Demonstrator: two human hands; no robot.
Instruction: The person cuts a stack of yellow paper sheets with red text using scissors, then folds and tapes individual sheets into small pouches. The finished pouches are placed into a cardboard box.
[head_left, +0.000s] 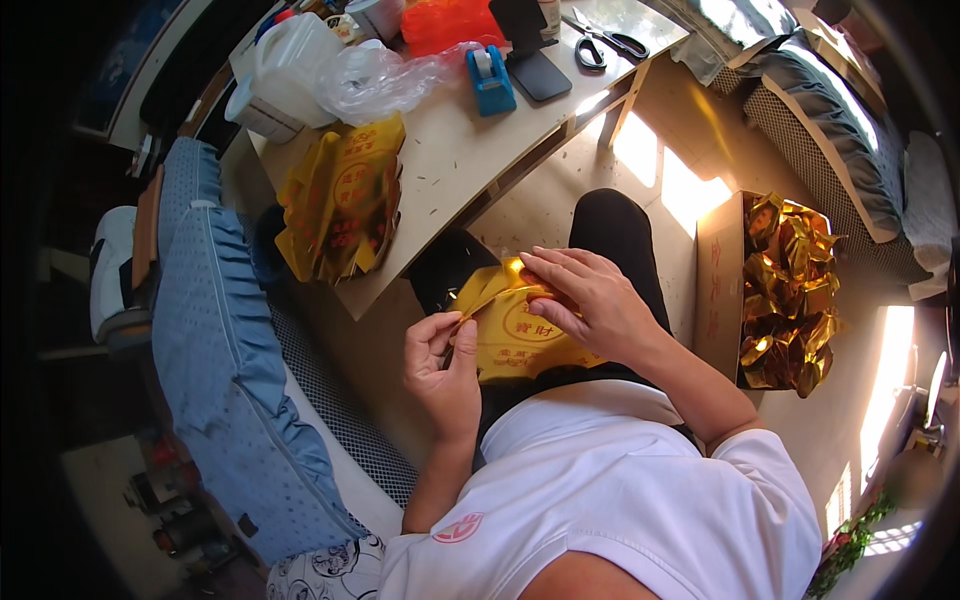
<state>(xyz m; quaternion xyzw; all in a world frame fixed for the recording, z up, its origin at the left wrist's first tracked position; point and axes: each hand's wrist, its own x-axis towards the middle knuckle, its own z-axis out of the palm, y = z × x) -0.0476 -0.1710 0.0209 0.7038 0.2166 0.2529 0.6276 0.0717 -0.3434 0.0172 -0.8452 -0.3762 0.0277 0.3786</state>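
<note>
Gold foil paper sheets (517, 349) with red printing lie on my lap. My left hand (448, 360) pinches the left edge of a sheet between thumb and fingers. Flat over the upper right part rests my right hand (592, 300), its thumb apart from the fingers; what lies under its palm is hidden. A stack of similar gold sheets (345, 195) sits at the near left part of the table. To my right, a cardboard box (718, 292) is full of folded gold foil pieces (787, 292).
The table (450, 161) bears a blue tape dispenser (491, 82), scissors (606, 41), a black phone stand (538, 75), a white plastic jug (292, 67), a clear plastic bag (390, 82) and a red bag (450, 26). A blue cushioned seat (232, 375) is at left.
</note>
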